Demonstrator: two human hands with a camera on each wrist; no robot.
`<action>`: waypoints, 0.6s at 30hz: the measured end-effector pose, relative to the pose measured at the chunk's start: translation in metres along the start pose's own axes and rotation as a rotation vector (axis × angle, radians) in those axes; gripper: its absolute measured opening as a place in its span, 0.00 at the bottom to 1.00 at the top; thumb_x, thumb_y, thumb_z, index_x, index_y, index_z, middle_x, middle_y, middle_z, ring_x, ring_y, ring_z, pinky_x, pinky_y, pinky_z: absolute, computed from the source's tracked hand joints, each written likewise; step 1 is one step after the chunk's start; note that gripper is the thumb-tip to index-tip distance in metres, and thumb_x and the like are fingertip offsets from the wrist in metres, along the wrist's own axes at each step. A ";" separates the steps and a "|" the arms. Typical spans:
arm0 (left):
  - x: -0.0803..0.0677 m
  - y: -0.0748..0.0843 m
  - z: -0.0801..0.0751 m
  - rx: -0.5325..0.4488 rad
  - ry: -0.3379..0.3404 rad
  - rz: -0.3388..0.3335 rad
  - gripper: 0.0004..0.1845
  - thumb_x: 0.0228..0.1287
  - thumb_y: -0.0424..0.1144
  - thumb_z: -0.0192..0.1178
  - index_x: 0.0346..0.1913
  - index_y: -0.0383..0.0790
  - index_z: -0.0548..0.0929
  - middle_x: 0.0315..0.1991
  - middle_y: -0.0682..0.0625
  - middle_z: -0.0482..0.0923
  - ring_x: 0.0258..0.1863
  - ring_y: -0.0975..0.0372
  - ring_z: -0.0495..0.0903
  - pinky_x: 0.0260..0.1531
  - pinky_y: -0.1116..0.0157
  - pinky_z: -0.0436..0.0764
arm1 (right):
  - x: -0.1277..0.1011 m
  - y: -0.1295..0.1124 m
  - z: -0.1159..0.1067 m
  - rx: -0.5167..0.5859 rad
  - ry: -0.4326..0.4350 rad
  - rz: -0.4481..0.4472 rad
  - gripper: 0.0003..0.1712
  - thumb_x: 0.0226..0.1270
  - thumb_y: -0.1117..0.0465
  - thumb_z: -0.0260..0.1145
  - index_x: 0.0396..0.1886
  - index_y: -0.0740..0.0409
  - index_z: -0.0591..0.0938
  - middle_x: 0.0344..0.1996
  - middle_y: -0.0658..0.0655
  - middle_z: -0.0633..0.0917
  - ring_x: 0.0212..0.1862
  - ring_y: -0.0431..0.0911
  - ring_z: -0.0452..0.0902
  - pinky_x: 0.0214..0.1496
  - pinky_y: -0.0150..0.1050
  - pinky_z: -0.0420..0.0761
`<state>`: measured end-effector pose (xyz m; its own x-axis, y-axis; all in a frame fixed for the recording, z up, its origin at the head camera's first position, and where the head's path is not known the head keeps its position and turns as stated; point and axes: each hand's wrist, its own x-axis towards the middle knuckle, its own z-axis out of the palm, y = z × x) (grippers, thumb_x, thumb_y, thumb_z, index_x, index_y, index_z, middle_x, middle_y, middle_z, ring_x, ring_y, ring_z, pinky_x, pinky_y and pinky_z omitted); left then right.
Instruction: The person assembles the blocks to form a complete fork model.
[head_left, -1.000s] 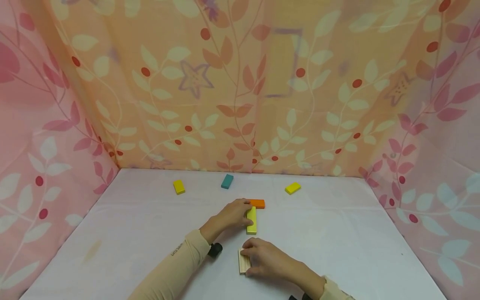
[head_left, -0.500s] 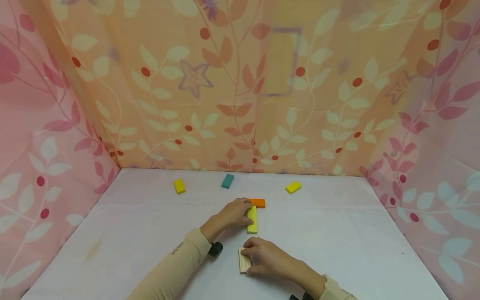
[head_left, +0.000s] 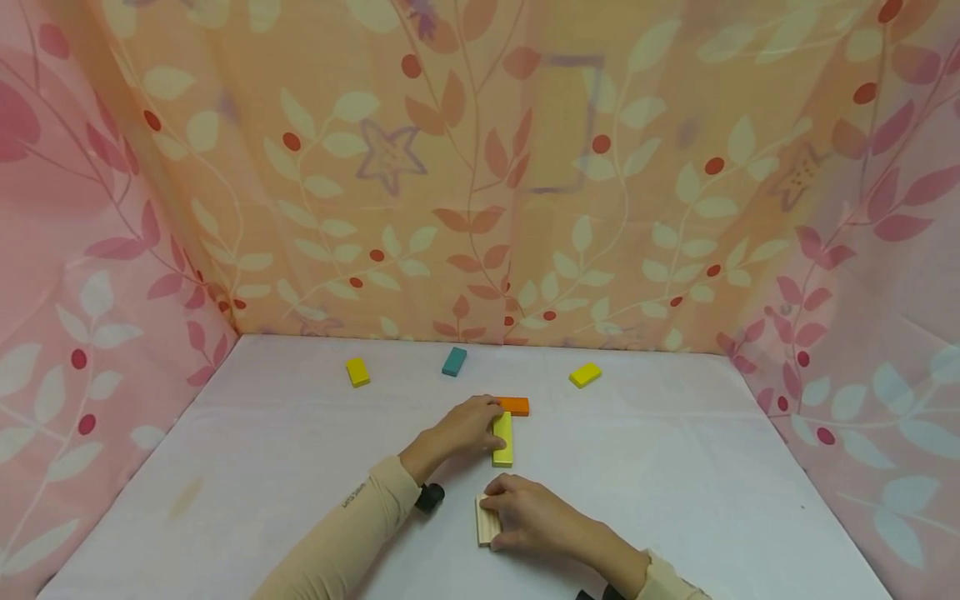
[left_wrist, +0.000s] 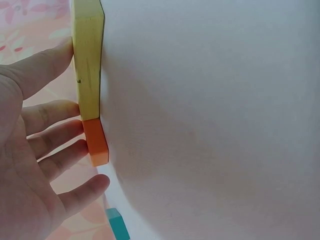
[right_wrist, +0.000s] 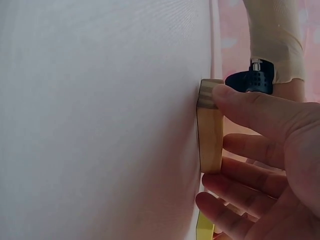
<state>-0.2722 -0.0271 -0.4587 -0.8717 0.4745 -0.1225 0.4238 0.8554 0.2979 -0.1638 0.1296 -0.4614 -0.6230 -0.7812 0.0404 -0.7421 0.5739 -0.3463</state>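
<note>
On the far left of the desk (head_left: pixel 262 450) we see a small yellow block (head_left: pixel 357 372), then a teal block (head_left: pixel 453 362), both lying apart and untouched. Our left hand (head_left: pixel 461 427) rests its loose, straight fingers against the long yellow block (head_left: pixel 503 438), which butts end-on against the orange block (head_left: pixel 514 406) in a T; that grip is released, only steadying. Lower right, our right hand (head_left: pixel 528 517) has its grip curled round the pale wooden block (head_left: pixel 486 522), flat on the desk. We judge we're mid-build: next, this block slides up, squarely, into the row. Far right, another yellow block (head_left: pixel 585 374) waits
</note>
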 end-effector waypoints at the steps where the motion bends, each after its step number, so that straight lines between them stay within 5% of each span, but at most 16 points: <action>1: 0.000 0.000 0.000 -0.002 -0.001 0.000 0.31 0.51 0.54 0.63 0.57 0.45 0.74 0.62 0.50 0.68 0.61 0.58 0.66 0.61 0.57 0.68 | 0.000 0.000 0.000 -0.004 -0.001 0.001 0.27 0.51 0.47 0.68 0.50 0.52 0.79 0.47 0.46 0.76 0.49 0.35 0.73 0.49 0.29 0.76; 18: -0.002 -0.001 0.000 -0.029 0.003 -0.001 0.31 0.51 0.54 0.63 0.57 0.45 0.73 0.61 0.50 0.68 0.59 0.59 0.67 0.60 0.59 0.69 | -0.001 -0.001 0.003 -0.070 0.012 -0.015 0.28 0.50 0.45 0.68 0.50 0.53 0.79 0.49 0.48 0.76 0.50 0.37 0.73 0.50 0.31 0.77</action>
<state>-0.2713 -0.0289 -0.4584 -0.8727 0.4733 -0.1195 0.4161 0.8493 0.3248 -0.1621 0.1291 -0.4640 -0.6142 -0.7871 0.0569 -0.7667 0.5781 -0.2791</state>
